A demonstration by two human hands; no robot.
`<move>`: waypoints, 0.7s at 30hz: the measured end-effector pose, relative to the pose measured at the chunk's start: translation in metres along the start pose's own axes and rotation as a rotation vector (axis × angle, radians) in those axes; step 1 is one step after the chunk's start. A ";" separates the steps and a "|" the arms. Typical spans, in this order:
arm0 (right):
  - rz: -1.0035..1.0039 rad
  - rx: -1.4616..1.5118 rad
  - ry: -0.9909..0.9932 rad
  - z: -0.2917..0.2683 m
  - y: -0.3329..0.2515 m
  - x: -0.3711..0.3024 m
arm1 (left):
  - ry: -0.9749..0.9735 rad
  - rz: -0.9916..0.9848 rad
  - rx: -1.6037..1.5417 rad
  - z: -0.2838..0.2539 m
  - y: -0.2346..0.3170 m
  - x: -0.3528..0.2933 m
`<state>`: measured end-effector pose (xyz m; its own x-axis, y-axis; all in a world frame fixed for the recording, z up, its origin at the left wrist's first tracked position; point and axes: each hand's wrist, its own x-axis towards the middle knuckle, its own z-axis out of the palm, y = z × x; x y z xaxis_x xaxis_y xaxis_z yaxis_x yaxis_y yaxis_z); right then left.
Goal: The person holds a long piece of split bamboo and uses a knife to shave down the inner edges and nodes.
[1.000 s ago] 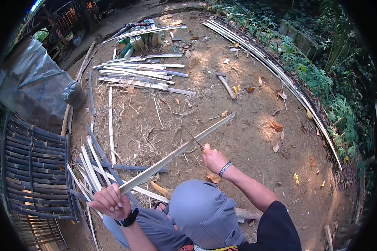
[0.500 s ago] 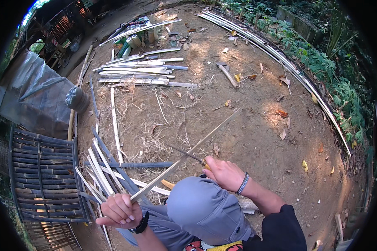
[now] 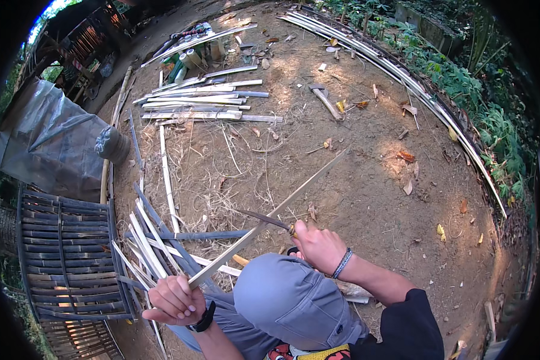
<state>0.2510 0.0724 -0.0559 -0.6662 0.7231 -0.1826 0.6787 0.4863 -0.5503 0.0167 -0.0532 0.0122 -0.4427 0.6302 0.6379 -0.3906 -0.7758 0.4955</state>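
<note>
My left hand (image 3: 173, 300) is closed around the near end of a long, thin bamboo strip (image 3: 300, 191), which slants away to the upper right. In my closed right hand (image 3: 321, 246) is a knife, its handle mostly hidden by the fingers. The dark, narrow knife blade (image 3: 249, 213) points left and crosses the strip near its middle. Just below the crossing is my grey-trousered knee (image 3: 276, 288).
Split bamboo pieces (image 3: 147, 246) lie beside a slatted bamboo rack (image 3: 72, 252) on the left. Farther off are stacked bamboo slats (image 3: 192, 102), a hammer-like tool (image 3: 326, 102) and long strips (image 3: 390, 69) along the plants. Shavings (image 3: 213, 204) and leaves litter the ground.
Both hands keep their grip, and the blade still crosses the strip. The knife's angle has shifted slightly, showing a broader side of the blade. The whole view has shifted a little.
</note>
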 end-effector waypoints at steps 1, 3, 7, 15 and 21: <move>0.009 0.009 -0.015 0.000 -0.002 0.000 | 0.011 -0.002 -0.004 0.000 0.000 0.001; -0.027 0.007 -0.019 -0.006 -0.002 0.000 | 0.016 -0.005 -0.002 0.001 0.001 0.001; 0.041 0.063 0.037 -0.004 0.004 0.003 | -0.036 -0.017 0.006 0.008 0.001 0.003; 0.070 0.036 0.009 -0.004 0.012 0.006 | -0.052 -0.017 0.035 0.009 0.001 0.000; 0.090 0.005 0.050 -0.002 0.025 0.010 | -0.047 -0.019 0.034 0.008 0.000 -0.004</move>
<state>0.2614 0.0928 -0.0700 -0.5858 0.7877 -0.1906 0.7336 0.4154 -0.5378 0.0250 -0.0563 0.0141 -0.3966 0.6435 0.6547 -0.3709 -0.7647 0.5270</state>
